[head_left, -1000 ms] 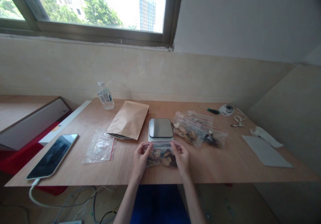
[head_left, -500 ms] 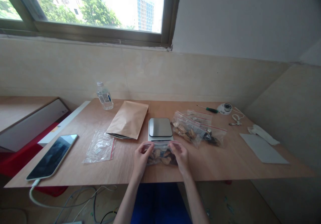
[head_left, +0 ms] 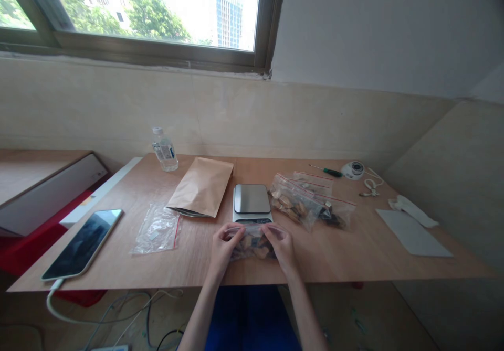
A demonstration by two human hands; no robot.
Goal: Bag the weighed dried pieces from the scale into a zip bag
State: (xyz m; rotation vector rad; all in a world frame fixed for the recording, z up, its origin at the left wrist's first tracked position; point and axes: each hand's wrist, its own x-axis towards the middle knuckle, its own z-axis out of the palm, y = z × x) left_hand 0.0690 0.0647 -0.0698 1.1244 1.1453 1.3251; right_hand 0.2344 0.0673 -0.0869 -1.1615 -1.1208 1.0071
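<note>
Zip bag [head_left: 254, 247] with brown and dark dried-looking pieces sits at center, near the front edge of the wooden table [head_left: 189, 269], right in front of the scale [head_left: 252, 200]. Both hands on it. Left hand [head_left: 226, 243]: thumb and fingers clamped on the left part of the top strip. Right hand [head_left: 279, 242]: same pinch on the right part, thumb facing the other thumb, short stretch of strip between them. Can't tell if the seal is pressed shut, or if the bag's bottom touches the tabletop. Bag lies crosswise to the person, pieces below the strip. Scale has a bare steel plate; dark display [head_left: 259, 220] shows just above the thumbs, digits too small to read. Right of scale: clear red-striped bags [head_left: 296, 204] with more pieces, overlapping in a loose pile. Left of scale: brown paper pouch [head_left: 202, 187] lying flat, mouth toward the person; flat clear bag [head_left: 155, 230] just in front of it, red strip on its right side. Far left: phone [head_left: 83, 243], screen dark, white cable [head_left: 57, 285] plugged in at the near end. Bottle [head_left: 165, 152] upright behind the pouch. Far right rear: green-handled screwdriver [head_left: 333, 172] beside white dome camera [head_left: 353, 170]. White sheet [head_left: 413, 234] near the right end, crumpled white cloth [head_left: 413, 211] along its rear edge.
</note>
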